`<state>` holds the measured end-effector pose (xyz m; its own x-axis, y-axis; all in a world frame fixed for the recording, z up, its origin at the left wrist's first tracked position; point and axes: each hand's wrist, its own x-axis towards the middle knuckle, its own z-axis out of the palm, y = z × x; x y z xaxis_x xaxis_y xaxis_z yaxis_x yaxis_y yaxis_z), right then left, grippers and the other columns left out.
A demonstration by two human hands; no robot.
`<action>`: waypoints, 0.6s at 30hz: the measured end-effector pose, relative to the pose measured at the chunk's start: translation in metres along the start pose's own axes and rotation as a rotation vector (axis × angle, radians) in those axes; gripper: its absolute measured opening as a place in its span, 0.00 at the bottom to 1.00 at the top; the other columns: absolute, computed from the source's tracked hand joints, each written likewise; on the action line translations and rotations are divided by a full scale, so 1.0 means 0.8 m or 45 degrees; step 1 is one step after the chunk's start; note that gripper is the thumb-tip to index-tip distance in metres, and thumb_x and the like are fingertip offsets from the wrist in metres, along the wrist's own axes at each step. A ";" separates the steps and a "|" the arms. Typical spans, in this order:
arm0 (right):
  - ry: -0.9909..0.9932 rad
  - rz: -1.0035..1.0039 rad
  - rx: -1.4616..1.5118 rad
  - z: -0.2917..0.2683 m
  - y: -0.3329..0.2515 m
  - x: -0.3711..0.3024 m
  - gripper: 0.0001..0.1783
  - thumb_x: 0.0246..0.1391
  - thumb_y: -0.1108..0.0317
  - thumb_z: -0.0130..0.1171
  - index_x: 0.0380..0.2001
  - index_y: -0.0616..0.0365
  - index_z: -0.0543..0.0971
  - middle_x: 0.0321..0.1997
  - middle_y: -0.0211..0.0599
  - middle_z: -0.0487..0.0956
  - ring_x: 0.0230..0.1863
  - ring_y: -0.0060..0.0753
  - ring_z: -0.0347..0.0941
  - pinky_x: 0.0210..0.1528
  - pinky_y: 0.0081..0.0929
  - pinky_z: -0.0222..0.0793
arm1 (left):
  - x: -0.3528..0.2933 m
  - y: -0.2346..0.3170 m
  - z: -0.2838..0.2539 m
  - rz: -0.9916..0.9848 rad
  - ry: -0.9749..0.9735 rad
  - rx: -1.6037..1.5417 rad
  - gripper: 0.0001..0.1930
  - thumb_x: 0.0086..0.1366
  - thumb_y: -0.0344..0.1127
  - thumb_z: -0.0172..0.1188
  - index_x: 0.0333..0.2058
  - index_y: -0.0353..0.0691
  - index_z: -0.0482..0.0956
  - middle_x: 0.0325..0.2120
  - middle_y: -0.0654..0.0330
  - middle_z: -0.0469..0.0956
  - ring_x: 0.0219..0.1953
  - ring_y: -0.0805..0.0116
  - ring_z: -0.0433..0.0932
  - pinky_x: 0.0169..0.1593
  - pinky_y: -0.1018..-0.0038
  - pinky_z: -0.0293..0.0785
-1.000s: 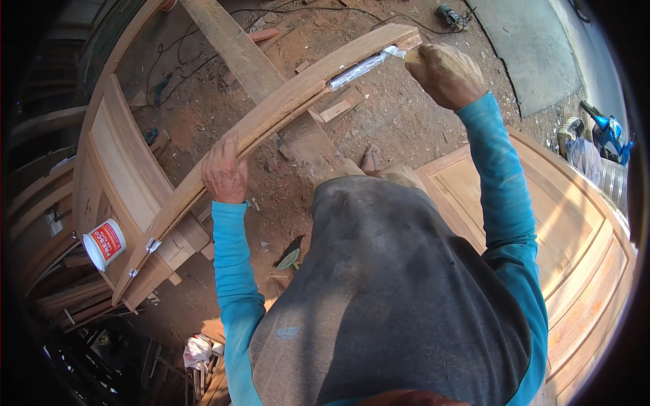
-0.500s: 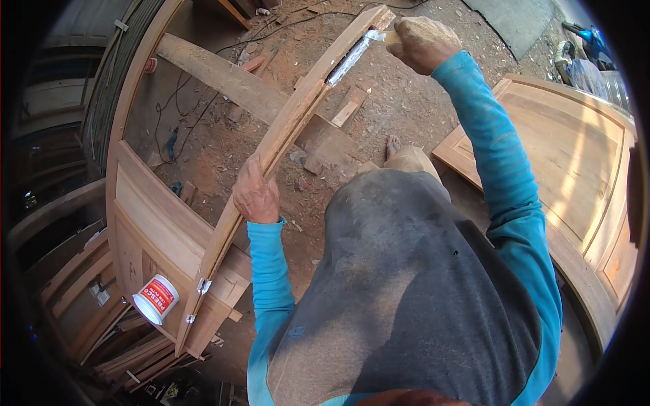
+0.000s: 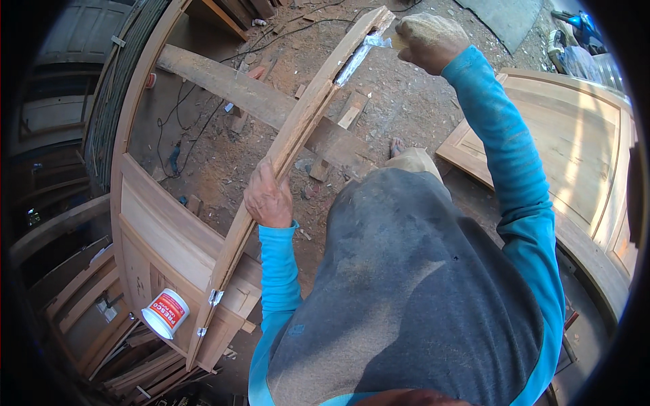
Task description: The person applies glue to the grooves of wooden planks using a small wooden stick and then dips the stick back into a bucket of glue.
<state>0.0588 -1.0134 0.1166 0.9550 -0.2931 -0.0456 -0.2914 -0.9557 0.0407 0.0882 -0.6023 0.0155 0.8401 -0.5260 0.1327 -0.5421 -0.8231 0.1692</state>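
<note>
My left hand (image 3: 269, 196) is wrapped over the near edge of a wooden door frame (image 3: 301, 122), around its long rail. At the upper end, my right hand (image 3: 433, 42) is closed around what looks like a putty knife, its handle mostly hidden in the fist. The knife's pale blade (image 3: 383, 42) touches or nearly touches the white putty (image 3: 351, 66) filling a long slot in the frame's edge. Lower on the same edge sit two small patches of metal or white filler (image 3: 215, 297). A white tub with a red label (image 3: 166, 313) stands on the frame's lower panel.
A plank (image 3: 223, 88) runs beneath the frame. Another panelled door (image 3: 555, 149) lies on the right. Cables, a power tool (image 3: 175, 160) and wood scraps are on the dirt floor. Stacked timber (image 3: 139, 365) is at lower left, a blue motorbike (image 3: 583, 30) at upper right.
The door frame and tub appear shifted slightly right and down in the picture. My right hand has moved a little right, away from the frame's edge; the left keeps its hold.
</note>
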 end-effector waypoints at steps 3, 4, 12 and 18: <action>-0.062 0.091 -0.074 0.001 0.005 0.012 0.14 0.58 0.63 0.70 0.46 0.52 0.86 0.52 0.44 0.87 0.55 0.50 0.84 0.56 0.47 0.81 | -0.001 0.003 -0.001 -0.012 -0.017 0.000 0.32 0.54 0.32 0.79 0.57 0.40 0.75 0.51 0.50 0.82 0.53 0.47 0.82 0.49 0.53 0.78; -0.105 0.130 -0.097 -0.003 0.002 0.016 0.13 0.58 0.64 0.69 0.47 0.53 0.86 0.53 0.44 0.86 0.56 0.50 0.84 0.56 0.47 0.81 | -0.002 0.003 -0.002 -0.010 -0.021 -0.002 0.32 0.54 0.32 0.79 0.57 0.40 0.75 0.52 0.51 0.82 0.54 0.47 0.82 0.50 0.53 0.77; -0.160 -0.089 -0.123 -0.014 -0.031 0.020 0.12 0.59 0.64 0.69 0.44 0.57 0.86 0.46 0.49 0.88 0.51 0.53 0.86 0.54 0.48 0.83 | -0.010 0.011 0.000 0.026 0.026 -0.024 0.34 0.55 0.28 0.76 0.61 0.39 0.75 0.55 0.46 0.81 0.55 0.41 0.81 0.52 0.51 0.77; -0.166 -0.032 -0.070 0.005 -0.020 0.025 0.21 0.57 0.57 0.74 0.47 0.60 0.84 0.45 0.54 0.87 0.50 0.57 0.86 0.53 0.50 0.83 | -0.008 0.009 -0.002 0.039 0.028 -0.045 0.34 0.55 0.27 0.76 0.62 0.38 0.75 0.56 0.47 0.81 0.57 0.42 0.80 0.53 0.51 0.76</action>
<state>0.0823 -1.0045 0.1110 0.9455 -0.2737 -0.1763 -0.2609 -0.9609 0.0923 0.0792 -0.6044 0.0172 0.8226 -0.5458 0.1597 -0.5683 -0.7983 0.1991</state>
